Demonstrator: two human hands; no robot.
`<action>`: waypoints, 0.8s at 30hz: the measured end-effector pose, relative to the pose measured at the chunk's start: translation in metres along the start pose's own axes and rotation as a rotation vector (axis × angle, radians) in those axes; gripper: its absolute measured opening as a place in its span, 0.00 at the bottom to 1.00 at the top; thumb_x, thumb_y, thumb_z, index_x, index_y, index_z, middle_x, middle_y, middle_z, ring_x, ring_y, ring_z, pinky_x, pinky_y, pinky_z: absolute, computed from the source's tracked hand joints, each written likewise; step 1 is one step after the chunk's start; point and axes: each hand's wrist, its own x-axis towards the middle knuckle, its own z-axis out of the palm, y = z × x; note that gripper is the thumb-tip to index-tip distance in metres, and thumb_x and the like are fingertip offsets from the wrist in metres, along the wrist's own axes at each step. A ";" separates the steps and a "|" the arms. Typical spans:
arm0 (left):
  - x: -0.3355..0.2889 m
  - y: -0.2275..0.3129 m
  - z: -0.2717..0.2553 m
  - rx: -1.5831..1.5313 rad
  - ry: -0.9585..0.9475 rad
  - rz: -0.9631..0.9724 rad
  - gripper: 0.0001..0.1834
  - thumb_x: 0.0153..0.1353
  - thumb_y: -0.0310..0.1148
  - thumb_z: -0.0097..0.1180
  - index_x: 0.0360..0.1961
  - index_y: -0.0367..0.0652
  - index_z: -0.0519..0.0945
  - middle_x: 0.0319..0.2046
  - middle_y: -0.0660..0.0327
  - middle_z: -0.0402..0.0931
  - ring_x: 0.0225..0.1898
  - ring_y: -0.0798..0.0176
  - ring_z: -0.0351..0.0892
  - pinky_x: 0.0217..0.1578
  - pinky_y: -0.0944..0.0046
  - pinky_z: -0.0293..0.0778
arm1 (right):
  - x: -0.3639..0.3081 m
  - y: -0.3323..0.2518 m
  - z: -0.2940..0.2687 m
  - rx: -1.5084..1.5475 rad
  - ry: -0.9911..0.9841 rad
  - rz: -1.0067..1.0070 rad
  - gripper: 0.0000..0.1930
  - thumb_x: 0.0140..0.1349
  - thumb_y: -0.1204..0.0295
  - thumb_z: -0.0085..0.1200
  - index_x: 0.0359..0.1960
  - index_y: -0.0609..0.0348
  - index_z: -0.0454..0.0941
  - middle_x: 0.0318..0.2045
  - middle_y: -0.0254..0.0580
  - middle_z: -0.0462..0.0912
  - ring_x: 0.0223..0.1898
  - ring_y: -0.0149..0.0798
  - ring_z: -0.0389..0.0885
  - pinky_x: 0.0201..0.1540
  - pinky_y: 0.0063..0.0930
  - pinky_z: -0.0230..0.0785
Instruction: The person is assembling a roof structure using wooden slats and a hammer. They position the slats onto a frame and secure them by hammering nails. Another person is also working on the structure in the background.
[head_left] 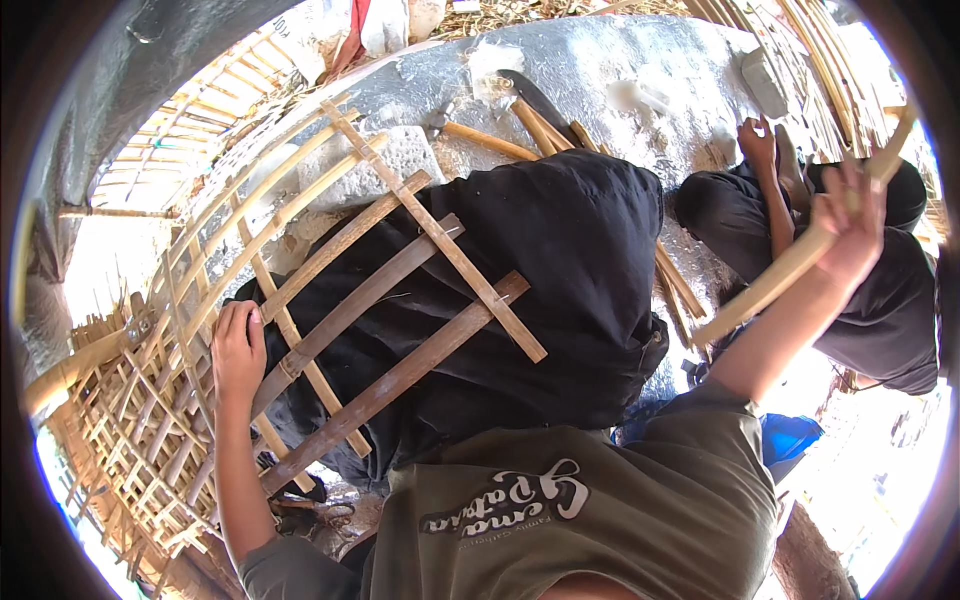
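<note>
A bamboo lattice (400,380) of crossed light and brown slats lies over my lap, on black trousers. At its left side my left hand (238,355) is closed over the slats, its fingers curled and partly hidden. Raised at the right, my right hand (850,228) grips a bamboo strip (775,277) that slants from upper right to lower left. This strip is apart from the lattice. The fingers of that hand look slightly smeared by motion.
A hammer (485,138) and a dark curved blade (535,98) lie beyond my knees, near a pale stone block (375,165). A person in black trousers (725,215) sits close at the right. Woven bamboo (150,430) stands at the left; long bamboo strips (825,65) lie at the far right.
</note>
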 end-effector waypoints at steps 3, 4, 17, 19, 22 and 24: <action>0.007 -0.002 0.001 0.003 0.000 0.031 0.06 0.68 0.26 0.46 0.39 0.35 0.75 0.36 0.49 0.74 0.40 0.42 0.74 0.45 0.48 0.69 | 0.038 -0.040 -0.038 0.094 -0.411 -0.097 0.20 0.75 0.71 0.42 0.66 0.59 0.61 0.40 0.42 0.73 0.26 0.20 0.63 0.20 0.11 0.53; 0.006 -0.002 0.002 0.005 0.002 0.032 0.06 0.68 0.26 0.46 0.39 0.35 0.75 0.36 0.49 0.74 0.40 0.42 0.74 0.45 0.48 0.69 | 0.039 -0.050 -0.039 0.057 -0.516 -0.108 0.19 0.75 0.71 0.42 0.64 0.59 0.62 0.40 0.40 0.72 0.25 0.19 0.61 0.19 0.10 0.51; 0.008 0.009 -0.012 0.156 -0.134 0.049 0.10 0.71 0.30 0.44 0.46 0.37 0.75 0.41 0.49 0.76 0.44 0.41 0.76 0.46 0.48 0.72 | -0.081 0.241 -0.044 -0.726 -1.215 -0.281 0.13 0.57 0.71 0.58 0.42 0.66 0.79 0.38 0.62 0.82 0.40 0.56 0.83 0.45 0.43 0.73; 0.009 0.013 -0.017 0.184 -0.174 0.037 0.10 0.71 0.29 0.44 0.46 0.36 0.75 0.41 0.49 0.76 0.44 0.42 0.76 0.47 0.47 0.71 | -0.093 0.241 -0.044 -0.859 -1.205 -0.306 0.14 0.57 0.71 0.58 0.44 0.66 0.79 0.38 0.62 0.82 0.40 0.58 0.82 0.45 0.45 0.73; 0.017 0.028 -0.021 0.320 -0.296 0.005 0.11 0.71 0.29 0.44 0.46 0.35 0.75 0.41 0.48 0.76 0.44 0.43 0.76 0.48 0.48 0.70 | -0.100 0.226 -0.044 -0.988 -1.170 -0.315 0.16 0.57 0.71 0.58 0.46 0.65 0.78 0.37 0.62 0.83 0.41 0.61 0.82 0.45 0.47 0.73; 0.024 0.037 -0.023 0.398 -0.316 0.042 0.12 0.71 0.31 0.45 0.48 0.35 0.75 0.41 0.48 0.77 0.45 0.45 0.76 0.49 0.48 0.69 | -0.100 0.225 -0.050 -1.035 -1.146 -0.284 0.17 0.56 0.71 0.58 0.47 0.65 0.77 0.36 0.63 0.83 0.41 0.63 0.81 0.45 0.48 0.73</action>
